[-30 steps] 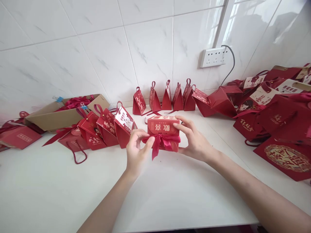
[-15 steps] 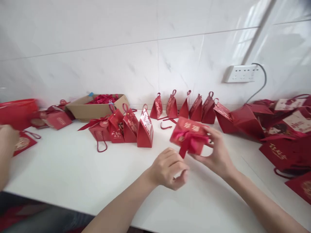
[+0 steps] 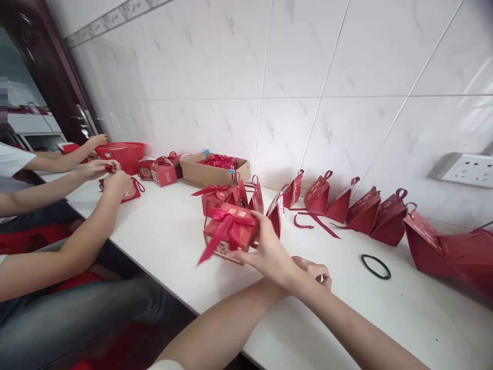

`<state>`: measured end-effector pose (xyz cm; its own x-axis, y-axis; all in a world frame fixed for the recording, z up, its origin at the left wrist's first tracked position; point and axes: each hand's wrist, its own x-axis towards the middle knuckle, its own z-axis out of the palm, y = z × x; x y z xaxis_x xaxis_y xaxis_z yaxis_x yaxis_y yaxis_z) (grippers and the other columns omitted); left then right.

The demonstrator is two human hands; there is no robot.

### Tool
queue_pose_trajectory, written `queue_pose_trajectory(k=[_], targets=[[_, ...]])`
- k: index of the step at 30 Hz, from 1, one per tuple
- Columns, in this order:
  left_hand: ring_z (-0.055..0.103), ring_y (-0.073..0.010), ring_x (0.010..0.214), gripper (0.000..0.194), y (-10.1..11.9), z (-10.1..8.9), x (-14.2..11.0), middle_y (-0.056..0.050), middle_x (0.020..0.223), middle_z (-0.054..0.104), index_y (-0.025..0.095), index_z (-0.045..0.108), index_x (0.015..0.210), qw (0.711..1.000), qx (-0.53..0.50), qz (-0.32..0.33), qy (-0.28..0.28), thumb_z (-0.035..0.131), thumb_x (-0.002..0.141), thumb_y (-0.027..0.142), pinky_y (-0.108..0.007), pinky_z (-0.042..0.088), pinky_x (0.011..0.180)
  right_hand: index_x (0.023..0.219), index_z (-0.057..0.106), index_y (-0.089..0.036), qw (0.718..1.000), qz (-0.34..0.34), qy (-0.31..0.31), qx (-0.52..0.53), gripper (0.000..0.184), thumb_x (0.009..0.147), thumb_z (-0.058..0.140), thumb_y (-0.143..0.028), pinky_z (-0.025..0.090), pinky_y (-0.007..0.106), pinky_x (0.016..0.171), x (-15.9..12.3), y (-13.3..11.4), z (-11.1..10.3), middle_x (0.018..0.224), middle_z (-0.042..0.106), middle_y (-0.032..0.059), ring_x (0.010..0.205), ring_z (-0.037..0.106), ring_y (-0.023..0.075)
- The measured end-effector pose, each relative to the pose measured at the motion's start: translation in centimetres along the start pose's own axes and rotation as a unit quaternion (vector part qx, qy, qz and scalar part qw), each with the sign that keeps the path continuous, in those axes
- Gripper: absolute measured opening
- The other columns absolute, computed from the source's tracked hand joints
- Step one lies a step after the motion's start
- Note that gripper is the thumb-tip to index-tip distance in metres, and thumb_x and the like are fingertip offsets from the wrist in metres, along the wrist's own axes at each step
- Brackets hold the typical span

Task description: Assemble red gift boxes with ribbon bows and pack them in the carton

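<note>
Head view: right hand point(image 3: 269, 252) grips the red gift box point(image 3: 234, 244), fingers on its side. Box is tilted, near the middle of view, in front of the small red boxes point(image 3: 216, 201). Pink-red bow point(image 3: 227, 224) tied over it, one tail trailing. Light print on top and front face, blurred and part covered, can't read it.

Left hand point(image 3: 313, 270) is curled, its arm crossing under the right forearm; partly hidden, can't tell if it holds anything.

Row of peaked red boxes point(image 3: 362, 209) along the wall, loops on top, gold characters too soft to read. Loose ribbon point(image 3: 325, 226) and black loop point(image 3: 375, 267) on white table point(image 3: 162, 226). Cardboard tray point(image 3: 204, 174) holds red ribbons, blue clips on rim.

At left, a co-worker's hands point(image 3: 117, 180) work at a red box with gold emblem point(image 3: 132, 193), by a red basket point(image 3: 125, 156). Wall socket point(image 3: 472, 170), no brand legible.
</note>
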<state>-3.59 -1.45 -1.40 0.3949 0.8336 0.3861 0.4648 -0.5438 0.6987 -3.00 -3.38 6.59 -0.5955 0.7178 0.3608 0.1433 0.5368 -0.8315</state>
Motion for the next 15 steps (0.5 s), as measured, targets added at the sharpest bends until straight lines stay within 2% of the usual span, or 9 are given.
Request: queue_pose_trajectory(k=[2,4,6,8,11,13,15], targets=[[0.048,-0.0078,0.053,0.006,0.1,-0.5,-0.3,0.006,0.059,0.056,0.019,0.061,0.070,1.000,0.008,0.011,-0.013,0.057,0.074,0.017,-0.019,0.039,0.054,0.134,0.027,-0.020,1.000,-0.003,0.000,-0.021,0.090,0.062,0.079,-0.037,0.043,0.051,0.101,2.8,-0.1,2.5,0.134,0.037,0.0173,0.127,0.042,0.0315],[0.046,-0.0081,0.053,0.008,0.1,-0.7,-0.4,0.005,0.057,0.053,0.019,0.060,0.071,1.000,0.028,0.000,0.004,0.055,0.077,0.020,-0.020,0.039,0.055,0.135,0.025,-0.015,1.000,0.015,0.000,-0.028,0.096,0.060,0.081,-0.035,0.040,0.049,0.104,5.1,0.2,4.9,0.133,0.036,0.0205,0.130,0.039,0.0329],[0.044,-0.0083,0.050,0.009,0.1,-0.8,-0.4,0.005,0.054,0.051,0.019,0.059,0.069,0.999,0.047,-0.013,0.018,0.055,0.076,0.020,-0.021,0.040,0.054,0.137,0.023,-0.012,0.998,0.048,-0.021,-0.035,0.100,0.058,0.083,-0.030,0.040,0.047,0.104,6.7,0.9,6.9,0.134,0.034,0.0235,0.130,0.041,0.0342],[0.044,-0.0090,0.047,0.011,0.1,-0.7,-0.4,0.006,0.050,0.050,0.021,0.059,0.066,0.998,0.060,-0.018,0.029,0.055,0.075,0.018,-0.022,0.040,0.052,0.140,0.019,-0.011,0.994,0.088,-0.051,-0.051,0.107,0.057,0.084,-0.026,0.041,0.047,0.102,7.4,1.5,8.1,0.140,0.027,0.0273,0.131,0.039,0.0370],[0.047,-0.0101,0.047,0.016,0.4,-0.8,-0.5,0.005,0.049,0.050,0.023,0.057,0.063,0.998,0.060,-0.003,0.030,0.051,0.076,0.016,-0.023,0.042,0.053,0.145,0.011,-0.012,0.988,0.102,-0.072,-0.088,0.117,0.056,0.085,-0.027,0.042,0.050,0.101,6.4,1.0,7.4,0.147,0.010,0.0304,0.133,0.034,0.0408],[0.047,-0.0102,0.046,0.016,0.6,-1.0,-0.5,0.005,0.048,0.048,0.023,0.056,0.062,0.998,0.046,0.018,0.024,0.050,0.074,0.014,-0.023,0.040,0.051,0.145,0.016,-0.013,0.987,0.056,-0.075,-0.128,0.108,0.061,0.082,-0.031,0.046,0.050,0.097,4.6,-0.1,5.5,0.148,0.013,0.0284,0.128,0.041,0.0405],[0.042,-0.0097,0.042,0.016,0.7,-1.2,-0.2,0.006,0.045,0.044,0.022,0.054,0.060,0.999,0.022,0.033,0.023,0.049,0.073,0.014,-0.024,0.035,0.046,0.141,0.028,-0.016,0.979,-0.003,-0.075,-0.190,0.086,0.071,0.074,-0.035,0.053,0.048,0.086,2.2,-1.3,3.0,0.145,0.026,0.0238,0.116,0.055,0.0362]])
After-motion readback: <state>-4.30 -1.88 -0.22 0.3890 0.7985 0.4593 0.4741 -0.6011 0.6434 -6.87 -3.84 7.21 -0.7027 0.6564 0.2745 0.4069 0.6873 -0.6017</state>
